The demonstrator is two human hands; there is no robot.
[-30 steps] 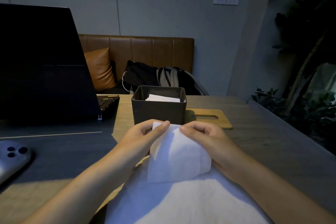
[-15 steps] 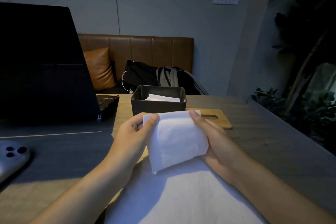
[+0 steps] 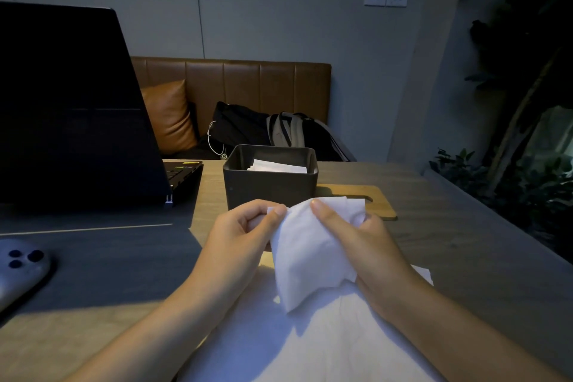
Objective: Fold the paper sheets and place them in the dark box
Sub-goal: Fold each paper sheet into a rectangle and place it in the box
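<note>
Both grips pinching sheet (image 3: pixel 307 254) top edge, left hand (image 3: pixel 245 236), right hand (image 3: pixel 356 239); box (image 3: pixel 269 192) straight ahead, just beyond, open-topped.

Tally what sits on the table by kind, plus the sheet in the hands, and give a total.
Dark box: 1
Laptop: 1
Phone: 1
Wooden lid: 1
Folded sheet held by left hand and right hand: 1
Flat paper stack: 1
Total: 6

white soft paper sheet (image 3: pixel 310 253), dark grey square plastic box (image 3: pixel 269 192), tan leather cushion (image 3: pixel 169 116), black laptop (image 3: pixel 71 108), pale wood-grain bench (image 3: pixel 434 226), light wooden lid (image 3: pixel 366 195) at its far edge.
</note>
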